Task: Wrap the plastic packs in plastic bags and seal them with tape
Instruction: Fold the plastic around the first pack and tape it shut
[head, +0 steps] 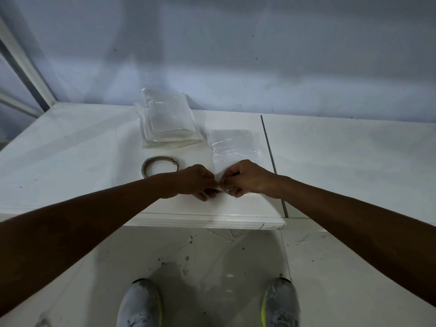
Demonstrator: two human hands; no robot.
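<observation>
Standing at a white table (70,147), a person holds both hands close together over its near edge. The left hand (195,180) and the right hand (245,179) have their fingers curled, and the fingertips almost meet. Between them they pinch a small clear piece (220,189). I cannot tell if this is tape or the near edge of the bag.

A flat clear bag (232,147) lies on the table just behind the hands, and its near end reaches to the right hand. A tape roll (160,165) lies flat to the left of the bag, partly hidden behind the left wrist. A stack of packs (168,123) sits farther back, near the wall (259,55). A dark seam (273,166) crosses the table to the right of the bag.

Below the table edge two grey shoes (139,303) stand on a stained floor (212,263).
</observation>
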